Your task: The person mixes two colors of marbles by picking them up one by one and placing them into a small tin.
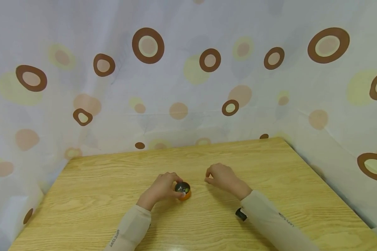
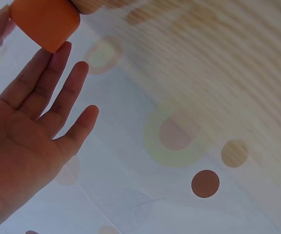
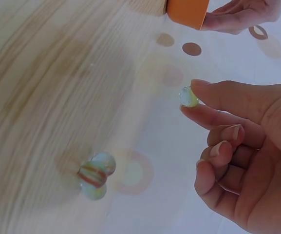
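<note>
My left hand (image 1: 161,187) grips a small round orange cup (image 1: 185,197) with a dark inside, its thumb and a finger on opposite sides of the rim. Something small and greenish shows inside the cup in the head view. From the left wrist, that hand (image 2: 33,122) has its other fingers spread below the orange wall. To the right of the cup, my right hand (image 1: 223,177) is held above the table. Between its thumb and forefinger it pinches a clear greenish marble (image 3: 189,97). Three more marbles (image 3: 94,175) sit clustered on the table near this hand.
The wooden table (image 1: 113,174) reaches back to a pale curtain (image 1: 182,87) printed with brown rings, which also hangs along both sides. A small black device (image 1: 241,214) is at the right wrist by the sleeve.
</note>
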### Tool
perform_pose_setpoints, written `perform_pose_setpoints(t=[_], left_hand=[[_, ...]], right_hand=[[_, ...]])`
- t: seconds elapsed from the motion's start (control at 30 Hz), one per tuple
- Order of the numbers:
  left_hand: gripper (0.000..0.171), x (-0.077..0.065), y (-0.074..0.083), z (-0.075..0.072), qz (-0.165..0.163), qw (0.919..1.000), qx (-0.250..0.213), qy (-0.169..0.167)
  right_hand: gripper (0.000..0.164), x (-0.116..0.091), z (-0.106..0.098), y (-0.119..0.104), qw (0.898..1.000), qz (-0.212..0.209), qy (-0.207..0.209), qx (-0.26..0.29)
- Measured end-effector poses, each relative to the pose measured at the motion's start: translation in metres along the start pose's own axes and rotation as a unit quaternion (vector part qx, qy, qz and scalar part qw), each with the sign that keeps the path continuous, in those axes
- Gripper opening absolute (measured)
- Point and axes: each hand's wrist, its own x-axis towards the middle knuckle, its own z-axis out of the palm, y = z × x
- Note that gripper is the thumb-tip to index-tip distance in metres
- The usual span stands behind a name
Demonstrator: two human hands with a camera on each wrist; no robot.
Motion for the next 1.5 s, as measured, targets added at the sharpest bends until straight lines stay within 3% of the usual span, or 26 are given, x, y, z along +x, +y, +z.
perform_pose_setpoints(t=[0.83, 1.5], left_hand=[[0.043, 0.0, 0.002, -0.001, -0.01, 0.9999, 0.001, -0.003], [0.032, 0.0, 0.001, -0.003, 0.001, 0.9999, -0.012, 0.001]], right_hand=[[0.014, 0.013, -0.001, -0.032, 0.999, -0.044, 0.0, -0.011], [0.012, 0.023, 0.011, -0.058, 0.994, -0.102, -0.041, 0.028]])
